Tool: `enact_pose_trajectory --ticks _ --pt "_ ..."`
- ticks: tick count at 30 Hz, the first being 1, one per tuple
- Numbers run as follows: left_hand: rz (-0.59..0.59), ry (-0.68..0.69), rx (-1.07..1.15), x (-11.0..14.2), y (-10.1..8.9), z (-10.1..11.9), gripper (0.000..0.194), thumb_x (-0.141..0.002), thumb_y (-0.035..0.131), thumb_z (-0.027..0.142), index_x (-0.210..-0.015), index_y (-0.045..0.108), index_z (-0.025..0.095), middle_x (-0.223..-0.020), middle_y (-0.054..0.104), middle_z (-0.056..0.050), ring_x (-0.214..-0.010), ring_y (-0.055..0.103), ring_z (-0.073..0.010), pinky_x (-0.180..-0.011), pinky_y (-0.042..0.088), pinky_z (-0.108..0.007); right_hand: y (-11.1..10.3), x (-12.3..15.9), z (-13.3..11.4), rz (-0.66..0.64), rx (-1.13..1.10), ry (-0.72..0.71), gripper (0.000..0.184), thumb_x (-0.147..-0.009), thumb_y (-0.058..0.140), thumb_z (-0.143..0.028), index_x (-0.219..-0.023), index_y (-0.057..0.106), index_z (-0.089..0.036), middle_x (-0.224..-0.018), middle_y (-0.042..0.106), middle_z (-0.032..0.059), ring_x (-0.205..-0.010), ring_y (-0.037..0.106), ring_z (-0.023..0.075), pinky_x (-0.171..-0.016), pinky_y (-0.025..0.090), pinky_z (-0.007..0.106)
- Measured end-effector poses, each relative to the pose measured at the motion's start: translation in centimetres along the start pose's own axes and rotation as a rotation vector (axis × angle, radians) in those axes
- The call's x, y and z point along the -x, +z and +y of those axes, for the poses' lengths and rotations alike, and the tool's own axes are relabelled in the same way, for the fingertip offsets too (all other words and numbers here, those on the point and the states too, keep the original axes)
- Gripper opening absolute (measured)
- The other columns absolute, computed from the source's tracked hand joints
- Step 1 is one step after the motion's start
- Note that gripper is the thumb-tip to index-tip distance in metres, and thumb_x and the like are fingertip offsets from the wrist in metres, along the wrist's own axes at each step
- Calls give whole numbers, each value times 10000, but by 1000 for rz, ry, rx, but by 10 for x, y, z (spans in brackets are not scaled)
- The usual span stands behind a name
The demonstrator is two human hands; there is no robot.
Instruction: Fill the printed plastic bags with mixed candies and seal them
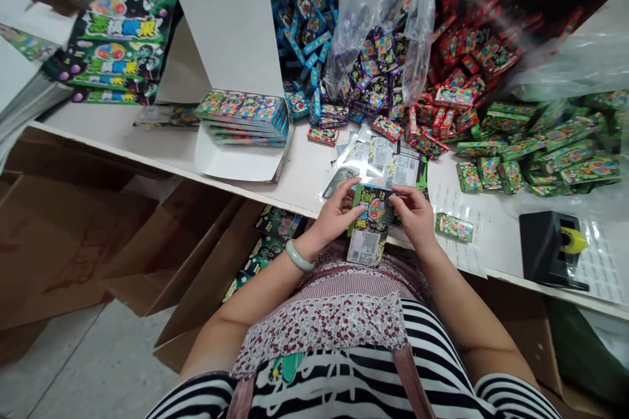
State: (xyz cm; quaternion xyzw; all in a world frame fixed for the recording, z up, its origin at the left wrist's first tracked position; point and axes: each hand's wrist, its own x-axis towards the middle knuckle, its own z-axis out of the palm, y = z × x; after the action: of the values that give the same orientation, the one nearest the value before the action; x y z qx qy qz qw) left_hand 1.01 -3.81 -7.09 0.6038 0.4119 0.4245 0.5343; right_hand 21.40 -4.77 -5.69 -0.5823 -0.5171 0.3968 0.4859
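Observation:
Both hands hold one dark printed candy carton (369, 219) with a green edge and a white label panel hanging toward my apron. My left hand (339, 209) pinches its left side, thumb across the front. On the upper right corner, my right hand (413, 211) closes its fingertips. Just beyond the hands lie several flat printed carton blanks (381, 156) on the table. A small green candy box (455, 227) rests beside my right hand on a sheet of labels (466, 255).
Heaped small boxes line the back: blue (314, 26), purple (378, 59), red (457, 72) and green (580, 150). An open white box (240, 160) holds stacked packs at left. A black tape dispenser (545, 242) stands right. Cardboard boxes (63, 249) sit below the table edge.

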Motion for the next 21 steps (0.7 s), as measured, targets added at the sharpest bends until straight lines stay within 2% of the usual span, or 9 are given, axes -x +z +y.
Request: enact_pose_trajectory --ticks 3,6,8,10,12,15,19,21 --pt "67 34 -50 -8 -4 6 370 -872 678 478 -1123 587 222 -1006 646 -43 -842 645 -162 -764 568 -331 -5 -5 -3 -116 58 -52 232 -855 635 -458 -896 674 -233 -960 681 63 -836 638 188 -695 551 341" --pt "149 40 5 -19 -4 14 291 -883 665 474 -884 596 191 -962 687 -45 -906 654 -169 -860 551 -347 -8 -15 -10 -180 -73 35 248 -817 674 -465 -874 619 -231 -959 669 41 -757 615 151 -591 513 281" --pt "147 -14 139 -24 -4 18 291 -851 706 451 -928 597 192 -949 712 -45 -914 672 -170 -868 553 -347 -8 -20 -14 -214 -170 118 336 -767 721 -468 -987 592 -248 -917 656 10 -687 588 130 -528 481 252" --pt "130 -64 226 -25 -5 20 341 -819 740 421 -1036 604 197 -938 723 -43 -886 683 -166 -843 561 -343 -10 -21 -16 -253 -163 118 382 -761 729 -464 -1047 593 -251 -894 642 3 -690 586 132 -512 466 243" --pt "126 -62 206 -23 -6 22 320 -814 747 401 -1023 631 189 -928 722 -44 -881 682 -161 -854 559 -347 -12 -20 -19 -289 -77 24 310 -785 716 -460 -974 628 -231 -923 640 27 -783 612 152 -549 480 251" --pt "101 -1 141 -20 -7 27 255 -806 758 401 -846 650 174 -914 717 -50 -881 672 -157 -859 552 -342 -14 -19 -25 -326 16 -96 264 -798 716 -465 -822 630 -216 -949 642 48 -877 624 172 -620 505 274" --pt "126 -27 131 -24 -5 36 282 -765 787 416 -809 646 175 -798 683 -11 -737 625 -127 -711 526 -283 -10 -26 -40 -334 -26 69 279 -755 739 -456 -795 608 -213 -773 628 -3 -613 545 113 -556 473 279" --pt "146 -46 115 -28 -5 39 283 -762 784 416 -783 641 173 -749 654 6 -698 595 -117 -681 504 -270 -9 -32 -46 -350 -55 140 281 -734 744 -448 -788 610 -209 -719 619 -20 -562 510 101 -530 457 275"
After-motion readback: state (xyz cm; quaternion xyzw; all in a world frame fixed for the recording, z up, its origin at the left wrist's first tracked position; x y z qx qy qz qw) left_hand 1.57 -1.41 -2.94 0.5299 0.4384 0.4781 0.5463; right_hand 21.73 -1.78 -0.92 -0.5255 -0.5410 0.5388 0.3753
